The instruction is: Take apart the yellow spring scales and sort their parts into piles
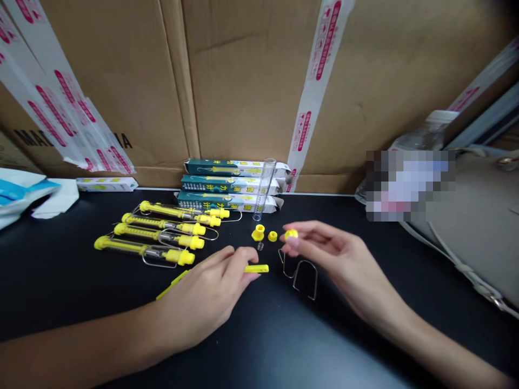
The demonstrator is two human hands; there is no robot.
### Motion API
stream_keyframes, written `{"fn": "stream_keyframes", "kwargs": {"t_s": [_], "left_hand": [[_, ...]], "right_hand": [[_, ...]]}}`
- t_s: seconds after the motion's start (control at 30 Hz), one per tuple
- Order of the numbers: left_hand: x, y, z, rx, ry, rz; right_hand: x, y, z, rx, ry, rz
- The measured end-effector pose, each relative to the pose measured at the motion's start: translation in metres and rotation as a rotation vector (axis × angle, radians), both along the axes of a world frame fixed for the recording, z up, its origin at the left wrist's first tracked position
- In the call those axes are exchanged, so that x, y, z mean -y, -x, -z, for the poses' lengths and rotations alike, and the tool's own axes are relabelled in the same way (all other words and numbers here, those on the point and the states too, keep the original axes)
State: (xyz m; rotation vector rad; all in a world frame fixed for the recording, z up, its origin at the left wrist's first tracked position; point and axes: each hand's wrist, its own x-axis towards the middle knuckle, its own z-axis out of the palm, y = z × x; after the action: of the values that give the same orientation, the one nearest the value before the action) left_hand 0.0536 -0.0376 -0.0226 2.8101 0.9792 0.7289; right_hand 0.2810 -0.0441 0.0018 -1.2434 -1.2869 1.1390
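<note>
Yellow plastic cap sits pinched between thumb and fingertips of the right hand, above the black surface. Narrowly curled, the left hand covers a yellow strip whose long axis runs left-right toward the bent wire loop, which lies nearer the right hand.

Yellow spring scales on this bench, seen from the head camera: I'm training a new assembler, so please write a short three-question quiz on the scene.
1. What is the right hand pinching between its fingertips?
2. True or false: the clear plastic tube lies flat on the table.
3. How many assembled yellow spring scales lie in the row?

Key:
1. A small round yellow cap.
2. False: it stands on end.
3. Four.
</note>
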Motion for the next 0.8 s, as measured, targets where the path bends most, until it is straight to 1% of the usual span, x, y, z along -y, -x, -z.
{"fn": "stream_keyframes", "kwargs": {"t_s": [0.03,0.1,0.17,0.27,0.3,0.37,0.47,0.8], "left_hand": [[0.0,0.0,-0.001,-0.034,-0.012,0.021],[-0.001,-0.001,-0.003,-0.081,-0.033,0.046],[-0.001,-0.002,-0.005,-0.1,-0.04,0.047],[-0.001,-0.002,-0.006,-0.112,-0.033,0.05],[-0.001,-0.003,-0.007,-0.115,-0.032,0.053],[-0.001,-0.003,-0.006,-0.12,-0.027,0.053],[-0.002,-0.003,-0.006,-0.14,-0.023,0.045],[-0.002,-0.002,-0.006,-0.149,-0.029,0.036]], "right_hand": [[-0.007,-0.007,0.001,0.001,-0.028,0.024],[-0.02,-0.021,0.005,0.075,-0.093,0.036],[-0.028,-0.03,0.01,0.243,-0.142,0.019],[-0.033,-0.034,0.017,0.57,-0.225,-0.027],[-0.034,-0.034,0.018,0.65,-0.256,-0.042],[-0.033,-0.031,0.02,0.741,-0.312,-0.062],[-0.032,-0.027,0.021,0.779,-0.347,-0.056],[-0.034,-0.012,0.023,0.77,-0.358,-0.053]]}}
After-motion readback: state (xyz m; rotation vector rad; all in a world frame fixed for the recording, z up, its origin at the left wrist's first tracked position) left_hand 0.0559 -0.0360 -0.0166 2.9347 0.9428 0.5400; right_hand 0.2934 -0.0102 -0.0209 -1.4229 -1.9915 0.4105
